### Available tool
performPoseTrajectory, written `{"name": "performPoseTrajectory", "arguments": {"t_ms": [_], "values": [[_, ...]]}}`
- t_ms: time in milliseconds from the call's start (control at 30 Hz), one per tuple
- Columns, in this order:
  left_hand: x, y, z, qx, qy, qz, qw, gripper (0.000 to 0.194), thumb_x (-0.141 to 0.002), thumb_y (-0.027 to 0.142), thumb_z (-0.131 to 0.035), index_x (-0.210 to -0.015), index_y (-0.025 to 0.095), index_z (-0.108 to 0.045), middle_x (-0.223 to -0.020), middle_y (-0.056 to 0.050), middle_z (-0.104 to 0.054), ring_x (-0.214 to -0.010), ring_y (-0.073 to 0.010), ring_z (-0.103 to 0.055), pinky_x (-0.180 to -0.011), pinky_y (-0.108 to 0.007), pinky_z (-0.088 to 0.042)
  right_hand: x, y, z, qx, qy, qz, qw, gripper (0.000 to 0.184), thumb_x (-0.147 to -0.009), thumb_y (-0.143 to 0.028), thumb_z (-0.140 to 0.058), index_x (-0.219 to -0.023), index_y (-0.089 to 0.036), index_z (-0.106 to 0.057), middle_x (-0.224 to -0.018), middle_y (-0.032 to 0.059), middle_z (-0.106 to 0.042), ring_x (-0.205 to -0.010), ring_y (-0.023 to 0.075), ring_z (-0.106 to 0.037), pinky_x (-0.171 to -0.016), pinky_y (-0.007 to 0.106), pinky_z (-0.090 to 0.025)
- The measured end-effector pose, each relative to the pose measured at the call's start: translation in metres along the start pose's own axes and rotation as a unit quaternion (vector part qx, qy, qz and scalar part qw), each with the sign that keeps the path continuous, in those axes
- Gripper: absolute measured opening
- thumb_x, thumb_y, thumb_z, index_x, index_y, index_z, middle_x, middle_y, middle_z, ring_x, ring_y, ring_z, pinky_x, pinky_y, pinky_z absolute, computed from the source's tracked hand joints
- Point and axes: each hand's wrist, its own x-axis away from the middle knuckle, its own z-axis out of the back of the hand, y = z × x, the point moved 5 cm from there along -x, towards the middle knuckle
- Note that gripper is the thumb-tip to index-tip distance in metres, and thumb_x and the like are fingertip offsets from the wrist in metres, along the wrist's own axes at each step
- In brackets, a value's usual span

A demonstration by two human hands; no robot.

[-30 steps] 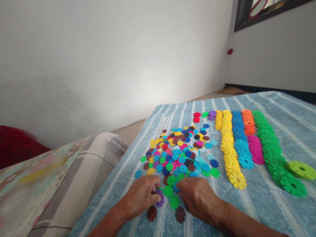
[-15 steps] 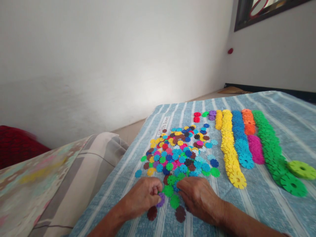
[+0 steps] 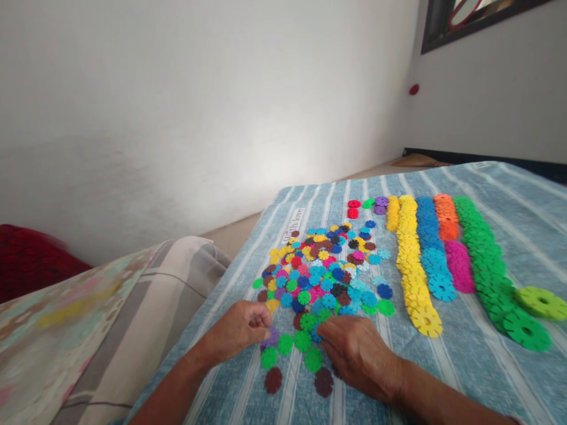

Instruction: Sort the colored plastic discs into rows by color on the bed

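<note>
My left hand [image 3: 237, 332] is closed, with a purple interlocking disc [image 3: 270, 337] pinched at its fingertips, just above the cloth. My right hand [image 3: 361, 357] is closed too, fingertips down on a blue interlocking disc [image 3: 316, 333]; most of its fingers are hidden beneath the hand. Between the hands lie several loose green discs [image 3: 302, 340] and two brown discs [image 3: 273, 381]. Beyond them spreads a mixed heap of notched plastic discs [image 3: 316, 274] in many colours.
Right of the heap run overlapping rows of yellow discs [image 3: 410, 254], blue discs [image 3: 427, 230], orange and pink discs [image 3: 459, 265], and green discs [image 3: 482, 254]. A lime disc [image 3: 543, 302] lies at the far right. The striped cloth [image 3: 234, 383] lies under everything; bedding [image 3: 163, 295] is at left.
My left hand has moved left and slightly away from me with the purple disc. Green discs it had covered now show. My right hand has stayed in place.
</note>
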Motion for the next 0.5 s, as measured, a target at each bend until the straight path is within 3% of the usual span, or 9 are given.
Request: {"name": "performPoseTrajectory", "arguments": {"t_ms": [267,500], "values": [[0.002,-0.015,-0.01,-0.004,0.0,0.018,1.0,0.02,-0.063,0.034,-0.059,-0.073,0.017,-0.058,-0.061,0.003,-0.052,-0.06,-0.0126,-0.049,-0.057,-0.023,-0.037,0.001,0.001,0.0,-0.004,-0.007,-0.001,1.0,0.022,-0.094,-0.016,-0.038,-0.08,-0.019,-0.054,-0.074,0.0014,-0.062,-0.065,0.0163,-0.058,-0.057,0.029,-0.036],[0.012,-0.006,-0.014,-0.092,0.016,0.005,0.996,0.013,-0.066,0.028,-0.055,-0.072,0.017,-0.056,-0.067,0.002,-0.053,-0.064,-0.0132,-0.051,-0.059,-0.023,-0.037,0.001,0.0,0.0,0.006,-0.012,0.0,1.0,0.018,-0.093,-0.016,-0.042,-0.08,-0.019,-0.054,-0.074,0.0004,-0.061,-0.065,0.0158,-0.057,-0.057,0.029,-0.035]]}}
